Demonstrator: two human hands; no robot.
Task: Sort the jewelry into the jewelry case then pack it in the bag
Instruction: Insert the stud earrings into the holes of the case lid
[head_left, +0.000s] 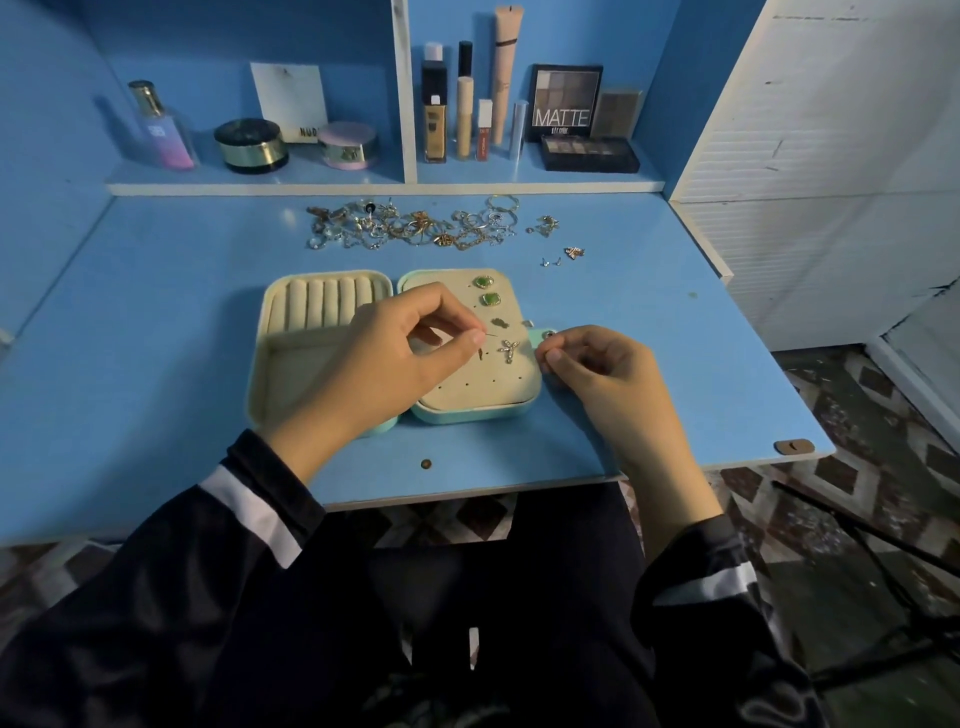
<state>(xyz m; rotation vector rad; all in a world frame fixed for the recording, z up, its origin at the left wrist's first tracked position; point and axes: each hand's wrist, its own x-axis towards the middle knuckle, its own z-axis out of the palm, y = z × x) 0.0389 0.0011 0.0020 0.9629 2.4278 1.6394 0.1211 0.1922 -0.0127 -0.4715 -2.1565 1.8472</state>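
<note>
You're mid-sort here, on the earring stage: the jewelry case (467, 411) lies open flat on the worktop (156, 338), and your left hand (410, 343) hovers over its right half, thumb and forefinger pinching a small earring (485, 338) by its thin post, right above the punched earring panel (467, 387). Two green earrings (483, 282) and a cross-shaped piece (509, 351) are already seated there. Your right hand (597, 364) sits at the case's right edge with fingers curled and thumb against the forefinger; I honestly can't tell if it's pinching a backing or nothing. Next move looks fiddly: line that post up with a free hole and push it straight through without bending it. Loads left after that, since the jewelry pile (415, 226) at the back of the worktop is untouched and the ring rolls (327, 304) are bare. No bag in view, so packing is a long way off.
</note>
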